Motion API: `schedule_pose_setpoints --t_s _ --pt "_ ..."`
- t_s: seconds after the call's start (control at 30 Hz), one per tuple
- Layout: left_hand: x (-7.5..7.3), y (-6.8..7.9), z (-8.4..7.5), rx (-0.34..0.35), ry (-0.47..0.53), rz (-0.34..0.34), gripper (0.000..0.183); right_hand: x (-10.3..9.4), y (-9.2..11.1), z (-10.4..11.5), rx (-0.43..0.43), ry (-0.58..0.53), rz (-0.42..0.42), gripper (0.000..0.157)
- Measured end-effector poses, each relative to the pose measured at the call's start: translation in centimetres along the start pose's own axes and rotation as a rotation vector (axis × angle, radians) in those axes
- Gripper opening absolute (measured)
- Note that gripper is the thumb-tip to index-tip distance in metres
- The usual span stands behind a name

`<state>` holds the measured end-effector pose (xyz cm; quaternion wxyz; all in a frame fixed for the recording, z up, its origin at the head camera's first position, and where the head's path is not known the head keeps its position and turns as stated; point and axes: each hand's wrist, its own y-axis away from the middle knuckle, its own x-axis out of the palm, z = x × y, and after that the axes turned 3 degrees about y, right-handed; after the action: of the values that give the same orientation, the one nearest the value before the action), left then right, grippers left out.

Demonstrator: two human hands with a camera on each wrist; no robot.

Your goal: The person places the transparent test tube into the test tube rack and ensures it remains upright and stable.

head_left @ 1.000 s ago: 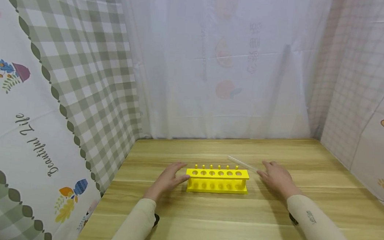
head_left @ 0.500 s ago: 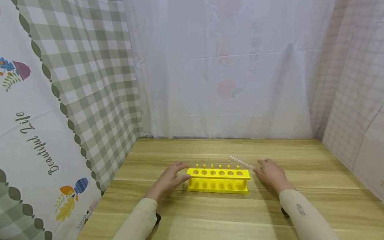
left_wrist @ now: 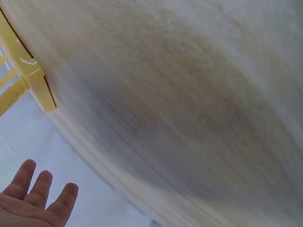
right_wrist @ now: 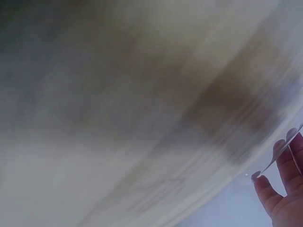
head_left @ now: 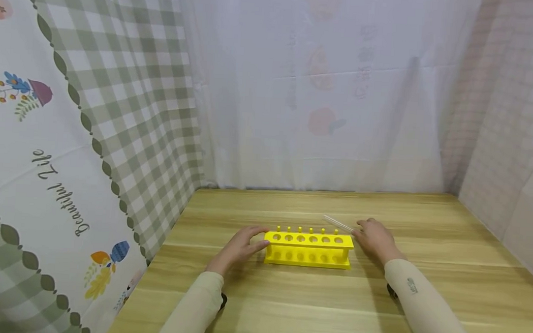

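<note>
Step in hand, as you seem to have it: steadying the rack (head_left: 308,244) with one hand while taking up the tube (head_left: 339,223) with the other. Your hands are apart, one at each end of the rack. Your left hand (head_left: 238,249) holds the rack's left end, thumb at the front edge and forefinger behind; the left wrist view shows three other fingers outstretched, clear of the rack. Your right hand (head_left: 378,239) is just beyond the rack's right end, fingertips at the near end of the tube. The right wrist view shows clear material across those fingertips, but your thumb is out of that view, so you cannot be said for certain to have a pinch on it. The tube slants behind the right part of the rack, far end pointing left and away from you; whether its near end is off the table (head_left: 304,301) you cannot tell from here. The rack stands upright, its six holes (head_left: 301,238) without tubes, a row of pegs (head_left: 311,230) behind. The next move, in my judgement, calls for you to secure the tube between thumb and fingers before any lift, leaving the left hand steady. Risk noted: smooth, round tube, may roll.
</note>
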<state>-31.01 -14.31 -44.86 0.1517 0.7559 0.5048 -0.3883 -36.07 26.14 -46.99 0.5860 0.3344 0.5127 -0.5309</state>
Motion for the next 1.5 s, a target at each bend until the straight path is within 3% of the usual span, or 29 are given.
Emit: schedule_pose_setpoints --t_s 0.23,0.47,0.73,1.0,1.27,1.5 --pt "0.2 -0.1 0.0 -0.017 0.022 -0.009 0.046 -0.1 -0.6 0.3 -0.027 0.034 0.019 0.039" --pt "0.4 -0.2 0.2 -0.02 0.033 0.001 0.049 -0.6 -1.2 0.5 -0.005 0.071 0.086 0.016" --pt "0.3 -0.1 0.0 -0.032 0.029 0.004 0.051 -1.4 -0.8 0.6 0.042 0.035 0.134 0.016" --pt "0.2 0.0 -0.2 -0.054 0.028 0.016 0.051 -2.3 0.3 -0.2 0.02 0.103 0.155 0.013" --pt "0.1 -0.1 -0.2 -0.065 -0.005 0.025 0.051 -3.5 1.2 -0.4 0.05 -0.039 0.053 0.023" --pt "0.0 -0.1 -0.4 -0.041 -0.002 0.018 0.05 -4.1 1.2 0.8 0.108 -0.293 -0.102 0.047"
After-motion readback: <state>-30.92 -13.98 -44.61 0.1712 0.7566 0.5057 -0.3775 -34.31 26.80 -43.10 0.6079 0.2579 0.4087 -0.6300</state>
